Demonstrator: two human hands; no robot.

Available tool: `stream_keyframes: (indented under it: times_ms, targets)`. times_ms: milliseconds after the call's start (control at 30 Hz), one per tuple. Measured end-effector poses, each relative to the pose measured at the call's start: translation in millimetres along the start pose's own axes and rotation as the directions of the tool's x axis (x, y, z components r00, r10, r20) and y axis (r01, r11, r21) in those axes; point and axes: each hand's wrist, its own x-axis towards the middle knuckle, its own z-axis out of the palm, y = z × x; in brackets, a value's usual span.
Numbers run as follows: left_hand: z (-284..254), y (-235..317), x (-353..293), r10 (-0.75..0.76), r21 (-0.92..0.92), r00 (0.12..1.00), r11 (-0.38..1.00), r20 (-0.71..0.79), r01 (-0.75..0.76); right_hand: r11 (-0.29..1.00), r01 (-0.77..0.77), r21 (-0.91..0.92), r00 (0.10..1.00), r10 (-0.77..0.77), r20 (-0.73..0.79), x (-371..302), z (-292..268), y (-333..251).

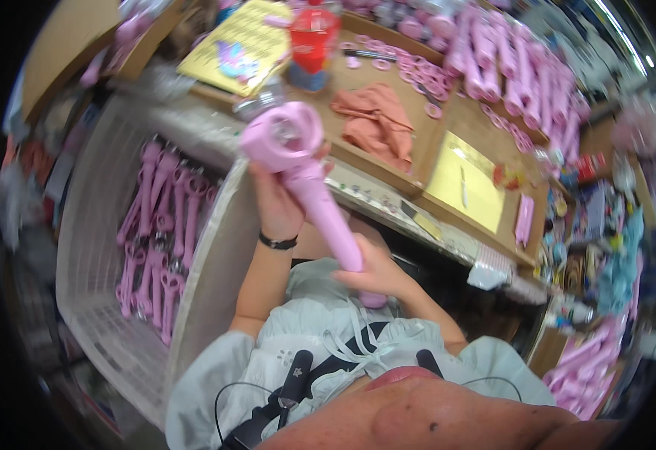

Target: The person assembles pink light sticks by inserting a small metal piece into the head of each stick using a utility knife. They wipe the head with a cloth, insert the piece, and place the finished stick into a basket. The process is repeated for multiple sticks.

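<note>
A pink plastic toy wand (pixel 317 199) slants across my front, with a round, ring-shaped head and a long handle. My left hand (pixel 279 202) is closed around its neck, just under the head; part of the fingers is hidden behind the wand. Lower down, my right hand (pixel 377 266) grips the handle near its end. Something see-through shows inside the ring of the head. To my left, a whitish plastic crate (pixel 91 247) holds several similar pink wands (pixel 167 176), laid in two rows.
On the bench ahead, a cardboard tray holds an orange cloth (pixel 377 124), pink rings (pixel 425 75) and a yellow sheet (pixel 463 184) with a pen. A red-labelled bottle (pixel 314 45) stands by a yellow bag (pixel 238 49). Pink handles (pixel 523 75) are piled at the far right.
</note>
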Motion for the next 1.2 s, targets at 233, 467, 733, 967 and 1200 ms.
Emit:
stream_keyframes:
  times_ms: [233,467,733,967,1200]
  targets:
    - [-11,29,32,-0.006,-0.031,0.985,0.999,0.173,0.011,0.953,-0.005,-0.304,0.761,-0.193,-0.619,-6,-87,16]
    - [-12,44,41,-0.485,-0.007,0.833,0.863,0.265,0.505,0.506,-0.713,-0.486,0.679,0.325,-0.658,-10,-190,61]
    - [1,12,29,-0.602,0.105,0.736,0.791,0.31,0.603,0.829,0.1,-0.55,0.797,-0.398,-0.455,11,-97,-41]
    - [11,14,20,-0.62,0.21,0.747,0.784,0.239,0.584,0.521,0.242,-0.818,0.618,-0.733,-0.284,45,-65,-63]
    - [10,11,19,-0.585,0.413,0.789,0.776,0.187,0.478,0.581,0.229,-0.781,0.677,-0.672,-0.302,42,-62,-51]
